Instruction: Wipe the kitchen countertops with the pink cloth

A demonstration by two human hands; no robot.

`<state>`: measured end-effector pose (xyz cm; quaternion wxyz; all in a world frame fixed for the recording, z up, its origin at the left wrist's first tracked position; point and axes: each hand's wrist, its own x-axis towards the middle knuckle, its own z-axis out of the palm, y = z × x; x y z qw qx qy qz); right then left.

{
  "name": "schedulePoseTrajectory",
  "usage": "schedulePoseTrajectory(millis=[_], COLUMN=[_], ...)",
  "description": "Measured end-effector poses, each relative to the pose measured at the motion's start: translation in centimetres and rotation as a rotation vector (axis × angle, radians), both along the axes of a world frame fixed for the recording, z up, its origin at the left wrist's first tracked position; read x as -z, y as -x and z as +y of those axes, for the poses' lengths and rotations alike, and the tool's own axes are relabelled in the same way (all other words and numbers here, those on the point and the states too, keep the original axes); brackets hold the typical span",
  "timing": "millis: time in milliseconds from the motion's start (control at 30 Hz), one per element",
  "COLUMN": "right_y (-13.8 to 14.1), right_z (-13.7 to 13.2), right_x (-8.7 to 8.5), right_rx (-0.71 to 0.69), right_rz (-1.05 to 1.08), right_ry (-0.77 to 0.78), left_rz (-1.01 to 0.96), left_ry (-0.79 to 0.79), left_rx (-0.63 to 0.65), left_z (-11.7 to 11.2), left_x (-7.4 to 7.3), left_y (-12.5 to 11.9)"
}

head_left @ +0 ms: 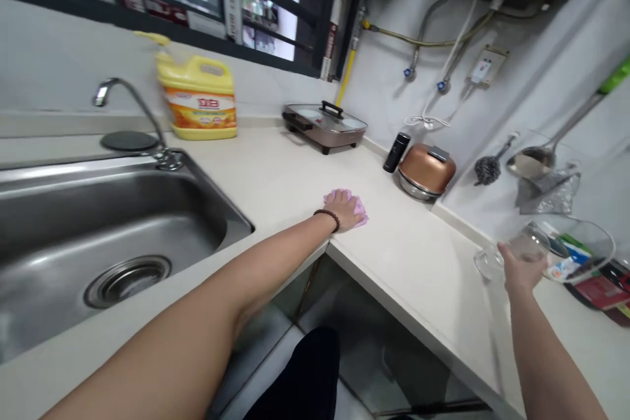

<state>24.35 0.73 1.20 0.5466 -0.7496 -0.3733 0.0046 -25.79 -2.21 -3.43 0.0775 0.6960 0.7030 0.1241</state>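
My left hand (343, 210), with a dark bead bracelet at the wrist, presses a pink cloth (361, 214) against the white countertop (394, 256) near its inner corner. Its fingers curve over the cloth, whose edges stick out around them. On the right, my right hand (522, 273) is closed around a clear drinking glass (534, 241), blurred and tilted. A second piece of clear glassware (486, 264) stands just left of that hand; I cannot tell whether they touch.
Left is a steel sink (197, 223) with a tap (135, 98) and a yellow detergent jug (204, 102). Along the back stand an electric pan (325, 125), a black flask (396, 152) and a copper-coloured lidded pot (427, 169). Packages (571, 262) lie at the right; a ladle (534, 159) hangs above.
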Motion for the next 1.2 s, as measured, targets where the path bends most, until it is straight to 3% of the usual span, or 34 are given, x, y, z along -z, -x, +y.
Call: schedulePoseTrajectory(millis=[67, 200, 333, 500, 600, 733, 867, 1067, 1200], right_y=[0.4, 3.0, 9.1, 15.5, 15.8, 13.1, 9.1, 1.4, -3.0], right_z=[0.2, -0.4, -1.8, -3.1, -3.3, -3.4, -4.4, -6.8, -7.8], right_x=[0.0, -0.6, -0.8, 0.1, 0.3, -0.1, -0.4, -0.2, 0.5], right_rx=[-0.024, -0.345, -0.473, -0.542, -0.541, -0.527, -0.512, -0.274, -0.24], right_rz=[-0.082, -0.613, -1.145, -1.369, -1.349, -1.168, -0.885, -0.33, -0.048], right_ry=[-0.012, 0.041, 0.171, 0.222, 0.251, 0.229, 0.1, -0.039, -0.125], left_rz=[-0.027, -0.09, -0.102, -0.093, -0.064, -0.081, -0.07, -0.083, -0.007], left_ry=[-0.011, -0.055, -0.055, -0.044, -0.035, -0.046, -0.042, -0.026, 0.01], left_rx=[0.003, 0.007, -0.003, -0.007, -0.009, 0.003, -0.002, -0.013, -0.049], left_z=[0.0, 0.4, 0.5, 0.0, -0.2, -0.2, -0.1, 0.1, 0.6], left_x=[0.1, 0.6, 0.8, 0.3, 0.2, 0.2, 0.2, -0.2, -0.5], left_y=[0.0, 0.2, 0.1, -0.1, 0.0, 0.1, 0.1, -0.1, -0.6])
